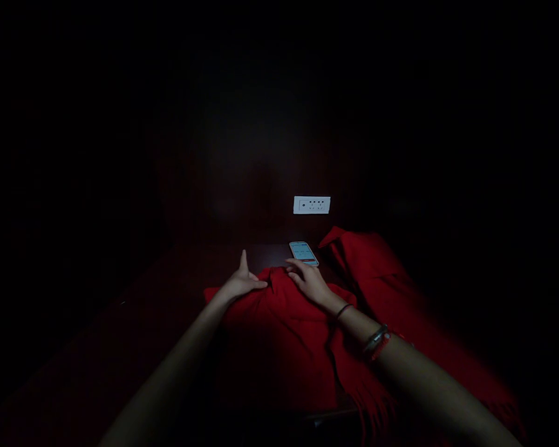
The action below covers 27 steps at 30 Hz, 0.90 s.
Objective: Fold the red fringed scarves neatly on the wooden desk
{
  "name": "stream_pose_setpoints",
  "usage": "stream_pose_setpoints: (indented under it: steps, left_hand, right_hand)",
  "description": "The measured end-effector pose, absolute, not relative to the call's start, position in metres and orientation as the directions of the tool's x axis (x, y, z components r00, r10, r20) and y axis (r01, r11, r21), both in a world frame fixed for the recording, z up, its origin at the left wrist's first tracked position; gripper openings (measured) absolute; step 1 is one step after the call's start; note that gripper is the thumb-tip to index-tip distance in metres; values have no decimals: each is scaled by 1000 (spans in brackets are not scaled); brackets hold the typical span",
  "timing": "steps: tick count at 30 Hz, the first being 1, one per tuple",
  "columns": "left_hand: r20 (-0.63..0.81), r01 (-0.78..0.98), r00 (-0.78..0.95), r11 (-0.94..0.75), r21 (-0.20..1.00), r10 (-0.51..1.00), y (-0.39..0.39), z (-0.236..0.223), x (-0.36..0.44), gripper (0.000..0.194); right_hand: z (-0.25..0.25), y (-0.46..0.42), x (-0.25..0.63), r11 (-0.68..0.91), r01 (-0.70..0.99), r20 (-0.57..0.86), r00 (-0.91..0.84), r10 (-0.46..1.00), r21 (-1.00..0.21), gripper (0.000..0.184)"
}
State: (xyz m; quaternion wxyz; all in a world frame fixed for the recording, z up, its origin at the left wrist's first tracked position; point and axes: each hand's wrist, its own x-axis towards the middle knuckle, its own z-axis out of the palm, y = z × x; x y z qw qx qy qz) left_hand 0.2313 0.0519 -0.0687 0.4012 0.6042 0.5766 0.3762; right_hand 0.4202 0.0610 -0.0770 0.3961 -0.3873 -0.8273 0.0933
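Observation:
A red cloth [284, 335] lies bunched on the dark table in front of me, its near part hanging in shadow. At its far left edge, my left hand [241, 282] is open, one finger pointing up and the thumb stretched along the cloth. My right hand [311, 282] rests on the cloth's far right part, fingers stretched out and slightly bent, nothing visible in its grasp. Just beyond those fingers lies a phone [302, 252] with a lit screen. To the right spreads a red scarf [377, 267] with fringed ends; where it meets the cloth is hard to make out.
A white socket plate [312, 205] is set in the dark wall behind the table. The dark tabletop [190, 267] shows faintly left of the cloth. Heavy darkness hides most of the surroundings.

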Motion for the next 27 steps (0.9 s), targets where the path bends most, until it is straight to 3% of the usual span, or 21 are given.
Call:
stream_pose_setpoints:
  steps: [4,9,11,17,23,27]
  left_hand:
    - [-36,421,28,20,907,999,39,-54,234,84]
    - [130,790,-16,-67,610,991,45,-60,268,81]
    - [142,854,-28,-50,518,990,50,-69,270,68]
    - [194,969,45,-89,228,980,54,-94,260,46]
    - [168,975,44,-79,208,985,56,-101,260,40]
    - [167,973,62,-97,212,984,58,-102,257,39]
  right_hand:
    - [-70,47,461,546,748,542,-299,785,-377,22]
    - [-78,31,507,253,943,244,-198,949,-218,17]
    - [-83,28,513,282,941,183,-249,951,-188,17]
    - [-88,42,494,496,836,326,-412,850,-235,19]
    - [-91,61,463,393,865,250,-325,912,-312,12]
    - [-89,63,453,470,804,364,-342,867,-364,21]
